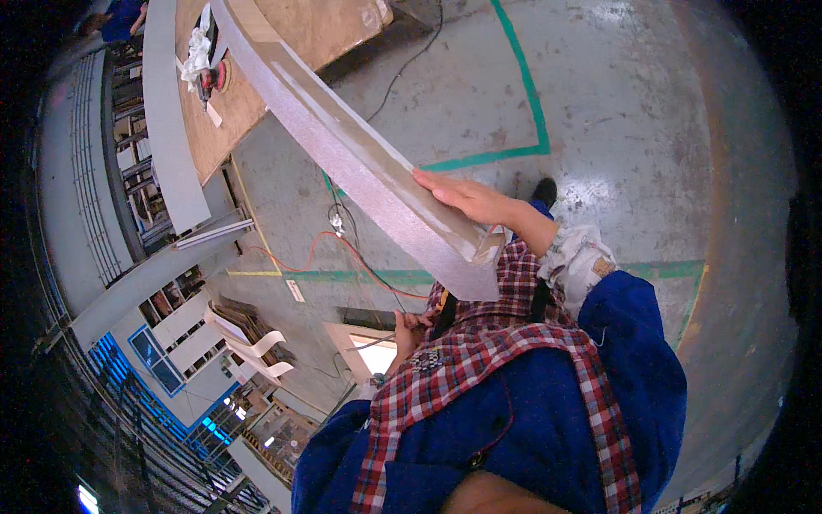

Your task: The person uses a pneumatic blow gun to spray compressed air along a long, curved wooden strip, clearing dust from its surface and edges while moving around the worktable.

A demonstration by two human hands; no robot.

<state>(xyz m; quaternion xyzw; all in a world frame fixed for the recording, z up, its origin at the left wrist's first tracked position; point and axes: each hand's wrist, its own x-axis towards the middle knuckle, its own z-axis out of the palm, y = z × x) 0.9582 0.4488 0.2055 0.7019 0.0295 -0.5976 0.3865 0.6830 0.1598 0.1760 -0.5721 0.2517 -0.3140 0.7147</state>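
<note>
A long board (pixel 385 205) with a silvery-grey face and a brown, white-streaked recessed side runs from the workbench toward my waist. Its near end is by my apron. My right hand (pixel 465 196) lies flat on the brown side, fingers extended toward the far edge. Low beside my apron, my left hand (pixel 411 331) has its fingers curled around a thin grey strip (pixel 369 342); what tool it is, I cannot tell. A small yellow-and-black item (pixel 442 301) sits at my apron, close to that hand.
A wooden workbench (pixel 247 132) carries a red-and-black power sander (pixel 212 80) beside crumpled white material (pixel 196 58). An orange hose (pixel 314 247) and a black cable (pixel 401 74) cross the grey floor. Racks (pixel 135 160) stand left. Another person (pixel 122 19) is at the upper left.
</note>
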